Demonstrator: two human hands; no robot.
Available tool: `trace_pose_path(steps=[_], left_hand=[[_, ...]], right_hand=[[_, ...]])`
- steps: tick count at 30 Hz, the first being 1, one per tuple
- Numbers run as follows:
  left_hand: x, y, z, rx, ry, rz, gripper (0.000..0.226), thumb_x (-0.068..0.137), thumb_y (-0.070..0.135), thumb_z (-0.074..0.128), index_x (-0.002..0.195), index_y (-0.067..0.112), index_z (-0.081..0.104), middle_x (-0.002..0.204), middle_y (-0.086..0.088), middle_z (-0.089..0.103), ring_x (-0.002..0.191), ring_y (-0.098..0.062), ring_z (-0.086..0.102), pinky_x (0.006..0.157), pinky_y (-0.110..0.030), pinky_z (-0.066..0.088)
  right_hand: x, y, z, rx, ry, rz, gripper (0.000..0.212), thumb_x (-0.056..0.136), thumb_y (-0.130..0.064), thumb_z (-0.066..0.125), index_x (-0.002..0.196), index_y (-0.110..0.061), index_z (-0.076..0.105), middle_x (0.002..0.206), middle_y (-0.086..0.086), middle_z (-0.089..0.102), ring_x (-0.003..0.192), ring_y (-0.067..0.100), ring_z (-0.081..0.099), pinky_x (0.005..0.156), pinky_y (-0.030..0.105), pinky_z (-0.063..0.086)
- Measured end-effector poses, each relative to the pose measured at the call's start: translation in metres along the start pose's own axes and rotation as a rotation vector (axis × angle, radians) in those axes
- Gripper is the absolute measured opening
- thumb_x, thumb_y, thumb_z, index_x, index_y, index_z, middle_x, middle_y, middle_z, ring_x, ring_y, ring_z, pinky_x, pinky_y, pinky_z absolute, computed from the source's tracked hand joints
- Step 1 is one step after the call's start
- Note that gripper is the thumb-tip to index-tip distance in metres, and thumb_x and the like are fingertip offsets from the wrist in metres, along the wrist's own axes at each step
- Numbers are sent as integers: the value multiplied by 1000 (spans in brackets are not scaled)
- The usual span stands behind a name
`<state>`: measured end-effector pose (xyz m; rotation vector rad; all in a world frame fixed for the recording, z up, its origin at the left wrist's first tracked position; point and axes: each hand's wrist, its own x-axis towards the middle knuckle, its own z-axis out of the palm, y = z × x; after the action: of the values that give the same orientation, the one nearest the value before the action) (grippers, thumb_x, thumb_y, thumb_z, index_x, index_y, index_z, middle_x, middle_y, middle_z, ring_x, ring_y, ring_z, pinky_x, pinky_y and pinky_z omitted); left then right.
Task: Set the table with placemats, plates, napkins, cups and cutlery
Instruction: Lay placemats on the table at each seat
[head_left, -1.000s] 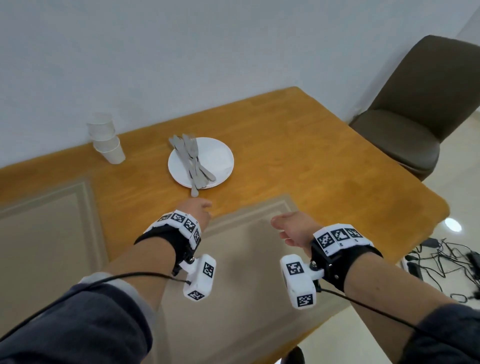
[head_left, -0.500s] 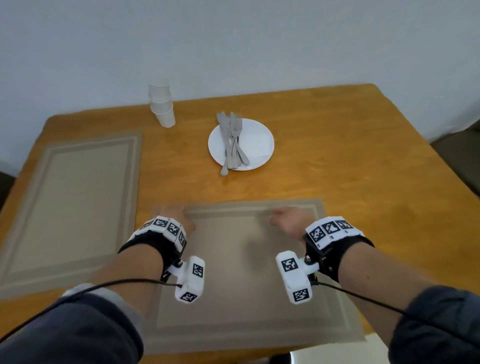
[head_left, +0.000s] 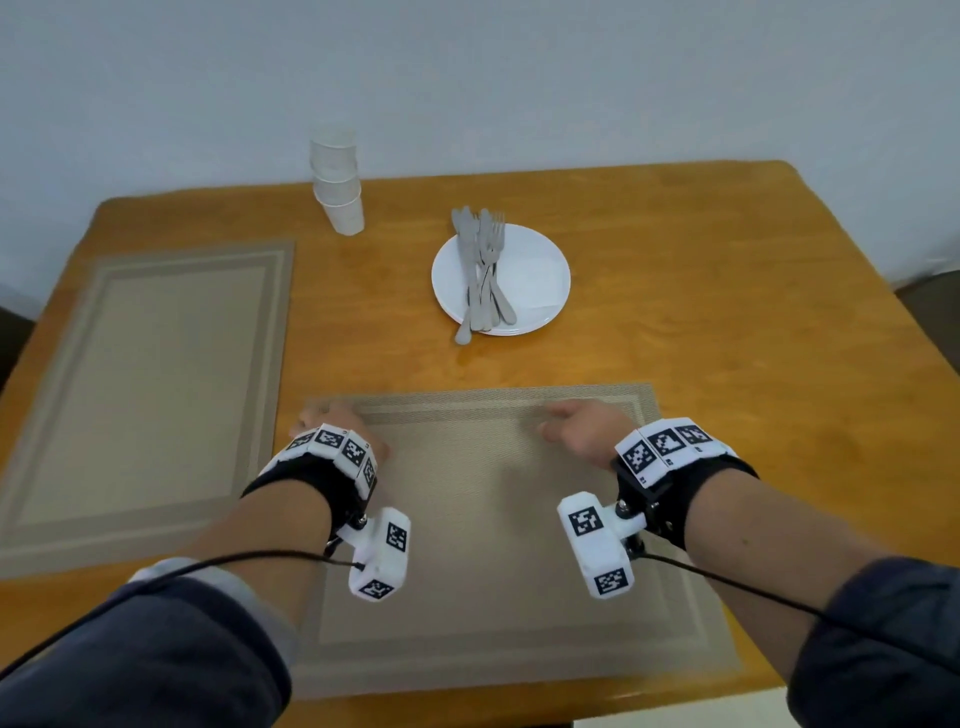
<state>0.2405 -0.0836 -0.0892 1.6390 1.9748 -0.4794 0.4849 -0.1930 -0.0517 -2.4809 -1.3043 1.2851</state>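
Note:
A beige placemat lies flat in front of me at the table's near edge. My left hand rests on its far left corner, the fingers largely hidden behind the wrist band. Over the mat's far edge, right of centre, my right hand lies with relaxed fingers pointing left. A second placemat covers the left side of the table. Beyond the near mat stand white plates with forks and knives and a folded white napkin on top. Stacked white cups stand at the back.
The wooden table shows bare wood to the right of the plates and the near mat. A pale wall runs directly behind its far edge. Tracker bands with cables are strapped to both my wrists.
My view has swung left and centred on the table, so the chair at the right has left the frame. Both hands have settled onto the near placemat's far edge, which now lies square.

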Motion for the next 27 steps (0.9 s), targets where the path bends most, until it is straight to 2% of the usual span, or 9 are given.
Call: trace_pose_path(steps=[2,5,9,15,19,22,27], left_hand=[[1,-7,-1,19,50,-94,89,73,40,75,143,10,30,145,-19,31,129,-36,40,104,-45,41],[1,-12,4,-10,76,-161,97,70,47,77,142,6,28,144,-22,34,131,-37,39,107,-47,38],[1,-18,3,19,91,-156,98,65,50,79,139,7,29,138,-21,39,125,-36,44,102,-46,42],[-3,-22,6,98,102,-135,110,64,59,76,146,12,19,144,-21,29,129,-35,40,105,-46,40],[-2,-22,0,110,104,-135,113,57,63,77,143,12,25,139,-20,36,126,-34,41,99,-44,44],[-3,-22,-8,128,98,-124,107,49,67,78,130,10,39,125,-15,50,115,-30,50,89,-40,50],[-14,-15,-18,147,134,-117,100,44,71,76,118,9,49,113,-12,59,102,-27,57,84,-36,51]], right_hand=[[0,-1,1,-14,34,0,49,96,-36,53,143,-24,47,144,4,52,127,24,51,103,30,41],[1,-2,7,-74,40,8,51,95,-36,52,144,-22,45,147,2,48,131,23,49,103,31,40],[-1,-5,10,-144,50,-5,48,95,-36,50,140,-22,50,140,3,55,123,25,54,93,30,44],[-3,-5,10,-253,3,-12,39,95,-37,44,127,-20,58,131,6,58,111,24,59,84,29,47],[-5,-8,6,-258,16,6,36,94,-36,45,121,-18,61,129,8,59,109,26,59,90,33,51],[-9,-10,5,-267,26,17,34,94,-35,44,118,-18,61,134,12,55,112,29,58,92,37,52],[-21,-12,0,-259,60,35,41,92,-32,47,131,-25,54,147,12,41,127,35,48,105,43,44]])
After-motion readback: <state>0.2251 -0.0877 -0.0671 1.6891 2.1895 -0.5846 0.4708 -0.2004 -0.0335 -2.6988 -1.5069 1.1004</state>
